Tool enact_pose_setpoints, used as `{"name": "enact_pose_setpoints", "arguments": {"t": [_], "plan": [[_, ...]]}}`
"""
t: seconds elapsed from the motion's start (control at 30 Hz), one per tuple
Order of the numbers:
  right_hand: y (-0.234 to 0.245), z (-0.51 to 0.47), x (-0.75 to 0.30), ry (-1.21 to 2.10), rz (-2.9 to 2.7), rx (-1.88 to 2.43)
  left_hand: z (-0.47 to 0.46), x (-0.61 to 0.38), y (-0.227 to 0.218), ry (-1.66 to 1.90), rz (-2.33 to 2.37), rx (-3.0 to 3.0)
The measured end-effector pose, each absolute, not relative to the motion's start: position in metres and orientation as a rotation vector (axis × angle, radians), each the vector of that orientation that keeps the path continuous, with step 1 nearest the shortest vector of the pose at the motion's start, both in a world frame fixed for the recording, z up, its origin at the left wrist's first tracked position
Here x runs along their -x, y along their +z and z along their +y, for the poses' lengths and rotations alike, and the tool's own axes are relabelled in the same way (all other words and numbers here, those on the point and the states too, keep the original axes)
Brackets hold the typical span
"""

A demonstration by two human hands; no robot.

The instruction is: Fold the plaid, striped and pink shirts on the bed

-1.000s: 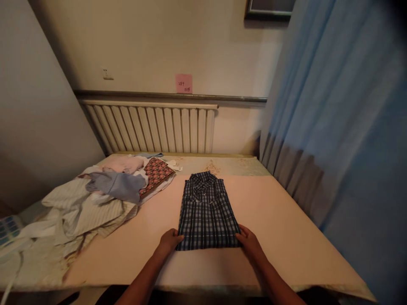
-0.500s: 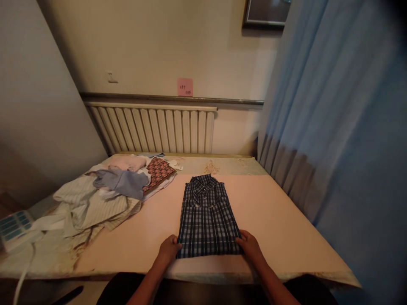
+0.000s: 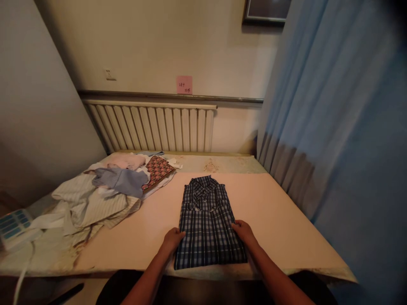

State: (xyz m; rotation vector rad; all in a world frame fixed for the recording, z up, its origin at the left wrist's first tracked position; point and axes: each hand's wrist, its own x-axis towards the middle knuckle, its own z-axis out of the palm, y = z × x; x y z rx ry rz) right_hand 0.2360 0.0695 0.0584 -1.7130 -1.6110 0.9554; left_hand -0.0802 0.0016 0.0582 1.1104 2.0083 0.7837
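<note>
A folded dark blue plaid shirt (image 3: 206, 220) lies collar-away on the pale table (image 3: 280, 220), its near end reaching the front edge. My left hand (image 3: 173, 239) grips the shirt's left side with curled fingers. My right hand (image 3: 243, 232) holds the right side, fingers lying over the cloth.
A heap of loose clothes (image 3: 101, 195) covers the table's left part, with a red patterned piece (image 3: 157, 169) on top. A white and blue device (image 3: 14, 224) sits at the far left. A radiator (image 3: 152, 127) runs behind; a blue curtain (image 3: 333, 127) hangs right.
The shirt has slid toward me, to the table's front edge. Both hands have moved from its near corners up along its sides.
</note>
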Motion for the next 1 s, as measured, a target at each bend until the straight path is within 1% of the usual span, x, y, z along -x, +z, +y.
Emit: {"name": "enact_pose_setpoints", "arguments": {"t": [0.23, 0.43, 0.57, 0.67, 0.8, 0.9, 1.0], "plan": [[0.065, 0.102, -0.214, 0.819, -1.661, 1.767, 0.045, 0.078, 0.068, 0.738, 2.124, -1.208], [0.054, 0.093, -0.211, 0.610, -1.670, 1.870, 0.037, 0.073, 0.066, 0.655, 2.274, -1.332], [0.054, 0.083, -0.210, 0.465, -1.694, 1.928, 0.027, 0.064, 0.075, 0.635, 2.403, -1.412], [0.058, 0.074, -0.207, 0.274, -1.791, 1.804, 0.020, 0.049, 0.079, 0.704, 2.450, -1.637], [0.050, 0.055, -0.196, -0.093, -2.087, 1.389, 0.011, 0.015, 0.064, 0.824, 2.292, -2.236], [0.037, 0.043, -0.188, -0.146, -2.283, 1.269, 0.006, -0.005, 0.045, 0.702, 2.191, -2.380], [0.026, 0.039, -0.188, -0.088, -2.358, 1.390, 0.004, -0.007, 0.032, 0.538, 2.185, -2.340]]}}
